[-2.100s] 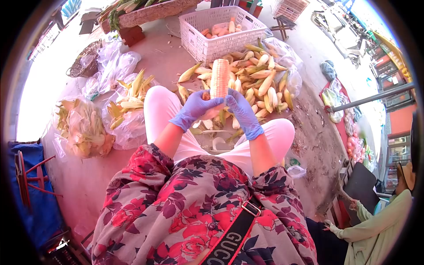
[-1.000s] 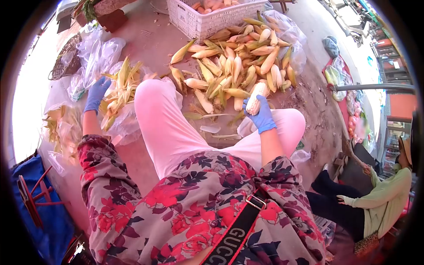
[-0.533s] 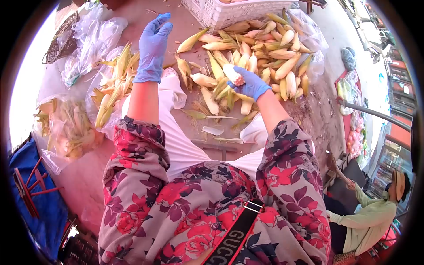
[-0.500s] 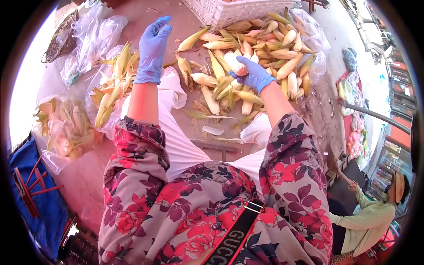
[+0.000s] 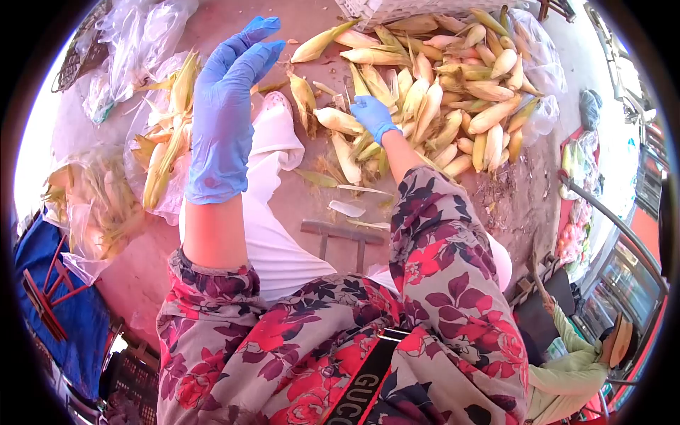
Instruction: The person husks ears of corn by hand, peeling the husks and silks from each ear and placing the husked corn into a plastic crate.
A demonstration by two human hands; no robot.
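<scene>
Left hand (image 5: 230,106): fingers are standing extended, slightly parted. Right hand (image 5: 373,115): fingers are hovering bent over the corn pile (image 5: 489,90); cannot tell whether they are pinching anything. Pile is lying on the ground (image 5: 517,185), axes running many ways; one pale ear (image 5: 336,120) beside the right hand is lying roughly crosswise. Clear bag (image 5: 79,223) at left is holding husks (image 5: 106,184); white crate (image 5: 397,10) is standing beyond the pile, interior out of frame.

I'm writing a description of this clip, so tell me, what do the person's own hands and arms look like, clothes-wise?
The left hand and right hand each wear a blue, close-fitting glove, wrinkled on the left. The left sleeve and right sleeve are loose and greyish beige, printed with pinkish-red flowers and dark purple leaves. Both stop short of the gloves.
</scene>
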